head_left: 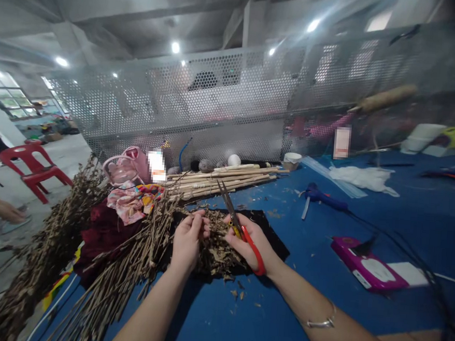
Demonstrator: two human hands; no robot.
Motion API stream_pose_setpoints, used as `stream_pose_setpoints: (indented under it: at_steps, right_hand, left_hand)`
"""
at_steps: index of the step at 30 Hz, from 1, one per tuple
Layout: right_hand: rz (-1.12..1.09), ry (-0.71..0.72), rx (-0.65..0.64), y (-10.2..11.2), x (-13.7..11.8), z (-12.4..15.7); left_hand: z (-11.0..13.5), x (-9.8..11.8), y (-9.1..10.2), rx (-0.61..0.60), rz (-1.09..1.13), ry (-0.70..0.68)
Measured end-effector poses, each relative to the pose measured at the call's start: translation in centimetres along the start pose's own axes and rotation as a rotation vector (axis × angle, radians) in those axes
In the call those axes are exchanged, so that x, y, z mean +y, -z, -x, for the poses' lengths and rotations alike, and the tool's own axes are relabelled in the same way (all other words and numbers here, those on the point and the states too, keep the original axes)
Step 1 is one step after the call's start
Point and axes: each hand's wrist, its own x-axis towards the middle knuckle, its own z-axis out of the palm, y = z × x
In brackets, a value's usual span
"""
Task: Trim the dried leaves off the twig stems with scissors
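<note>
My right hand is closed on a pair of scissors with red handles, the dark blades pointing up and away from me. Just left of it, my left hand has its fingers curled together in a pinch; whatever is between them is too small to make out. Beneath both hands lies a pile of dry brown leaves on a black cloth. A bundle of dried stems reaches from the pile toward the front left.
Pale sticks lie at the back before a perforated metal screen. A blue glue gun and a magenta device are on the blue table, right. At left are a red chair and another person's hand.
</note>
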Motion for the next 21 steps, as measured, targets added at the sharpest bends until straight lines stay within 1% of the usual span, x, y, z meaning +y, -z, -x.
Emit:
stream_pose_setpoints:
  at_steps: [3,6,11,13,16,18,21]
  right_hand:
    - [0.033,0.039,0.03,-0.3,0.1,0.1]
    - [0.06,0.059,0.05,-0.4,0.4,0.2]
    - [0.146,0.09,0.063,-0.6,1.0,0.1]
    - [0.164,0.094,0.073,-0.7,1.2,0.1]
    - [0.149,0.079,0.099,-0.8,1.2,0.0]
    - [0.137,0.072,0.121,-0.9,1.0,0.0]
    - [0.133,0.077,0.138,-1.0,0.7,0.0]
  left_hand:
    - [0.5,-0.1,-0.2,-0.022,-0.117,0.033]
    - [1.0,-0.4,-0.5,-0.061,-0.243,0.03]
    - [1.3,-0.7,-0.4,-0.117,-0.235,0.03]
    - [1.3,-0.8,-0.3,-0.138,-0.332,-0.006]
    - [1.2,-0.7,0.0,-0.137,-0.546,-0.118]
    - [1.1,-0.5,0.2,-0.104,-0.638,-0.175]
    - [1.0,-0.2,0.4,-0.042,-0.703,-0.237]
